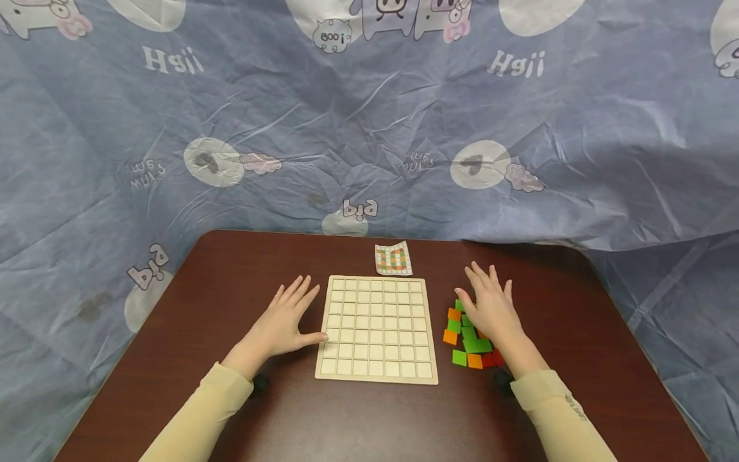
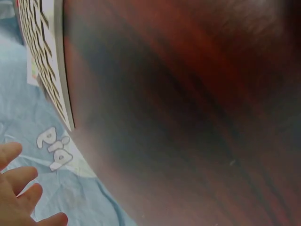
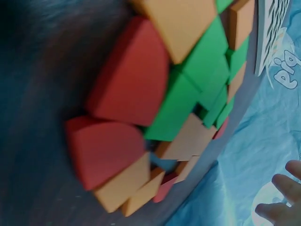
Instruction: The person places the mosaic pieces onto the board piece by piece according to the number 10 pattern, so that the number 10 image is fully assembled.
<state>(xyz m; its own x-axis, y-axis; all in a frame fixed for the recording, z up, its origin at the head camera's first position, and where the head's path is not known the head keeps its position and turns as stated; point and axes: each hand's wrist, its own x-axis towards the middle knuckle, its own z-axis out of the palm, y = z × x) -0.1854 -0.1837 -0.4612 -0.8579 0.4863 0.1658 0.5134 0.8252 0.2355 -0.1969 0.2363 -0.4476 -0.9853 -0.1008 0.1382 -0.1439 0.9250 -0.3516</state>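
Observation:
A pale wooden grid board point(image 1: 376, 330) with rows of square recesses lies in the middle of the table. My left hand point(image 1: 285, 321) is spread at its left side, the thumb reaching over the board's left edge. To the board's right lies a loose group of green, orange and red blocks point(image 3: 197, 80), some square and some with a rounded side. My right hand point(image 1: 491, 308) is held over these blocks with fingers apart, hiding part of them in the head view. Neither hand holds anything.
Behind the board lies a small paper card point(image 1: 394, 259) printted with a coloured grid pattern. The dark brown table point(image 1: 369, 417) ends at a blue-grey patterned cloth point(image 1: 346, 115), which hangs behind it and at the sides.

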